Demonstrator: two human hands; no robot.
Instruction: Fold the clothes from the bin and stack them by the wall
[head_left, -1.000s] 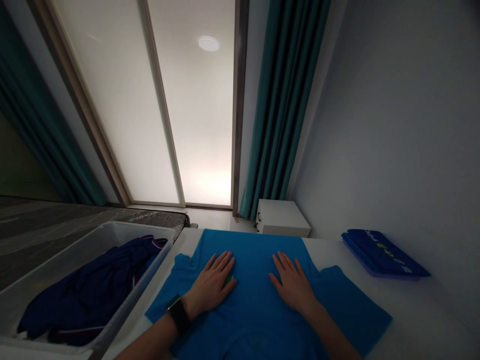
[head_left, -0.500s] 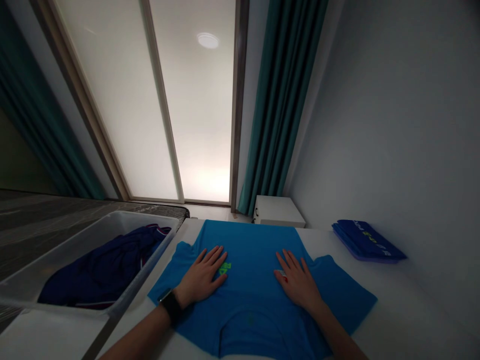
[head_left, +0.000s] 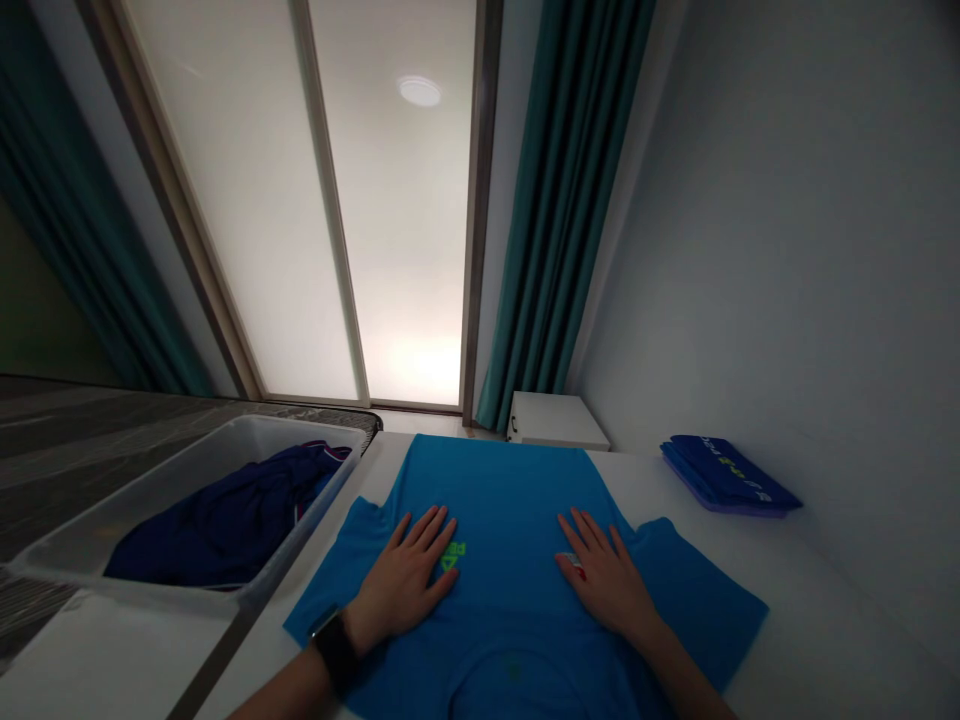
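**Left hand (head_left: 405, 580) and right hand (head_left: 606, 575) slid wider and back toward the collar (head_left: 517, 652) vs. a second ago; blue shirt (head_left: 510, 510) prints now showing**

Far left: translucent bin (head_left: 240, 440), crumpled navy garment (head_left: 210, 530) inside. Next, left hand, black watch (head_left: 334, 650) on wrist, palm down on shirt. Fingers spread, thumb out, pinching nothing. Green print (head_left: 453, 556) beside its thumb and index finger.

Middle: shirt laid out flat on the white counter (head_left: 795, 620), collar end nearest the person, hem (head_left: 495, 440) at the far side, sleeves out to both sides. Looks light, soft, limp; smooth knit, maybe a bit slick on this surface. Not fragile, I'd say, but should ruck up if pushed. Best grip probably both shoulders or both hem corners, with sleeves free.

Right hand: palm down on the other half, fingers slightly spread, thumb away from them, nothing pinched. Red-and-white print (head_left: 574, 564) partly under it.

Far right: folded blue stack (head_left: 731, 475) by the wall, well apart from the shirt.

Differences vs. a second ago: gap between hands wider, fingertips farther from hem, green print far less covered, red-and-white print partly out. Bin and stack sit elsewhere in view, probably just head motion.
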